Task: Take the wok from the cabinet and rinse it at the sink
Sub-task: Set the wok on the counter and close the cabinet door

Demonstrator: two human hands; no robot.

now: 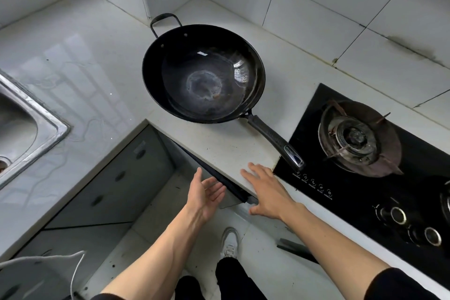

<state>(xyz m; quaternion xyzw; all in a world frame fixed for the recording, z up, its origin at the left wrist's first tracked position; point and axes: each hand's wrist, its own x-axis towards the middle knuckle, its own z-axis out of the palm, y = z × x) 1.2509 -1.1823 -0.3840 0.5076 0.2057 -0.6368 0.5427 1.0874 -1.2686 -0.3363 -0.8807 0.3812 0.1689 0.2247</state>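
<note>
A black wok [203, 75] sits on the white counter in the corner, its long handle [275, 140] pointing toward the stove and a loop handle at its far side. My right hand [266, 190] lies open, palm down, over the counter's front edge, just short of the long handle's end. Below the counter edge, my left hand [207, 196] is open with the palm turned up and holds nothing. The steel sink [36, 129] is at the far left. The cabinet door [219, 173] under the counter stands ajar by my left hand.
A black glass gas stove [365, 153] with a burner and knobs fills the right side. White tiled walls close the corner behind the wok. Grey cabinet fronts [114, 185] run under the left counter. A white cable [75, 270] hangs at the lower left, and my shoe is on the floor.
</note>
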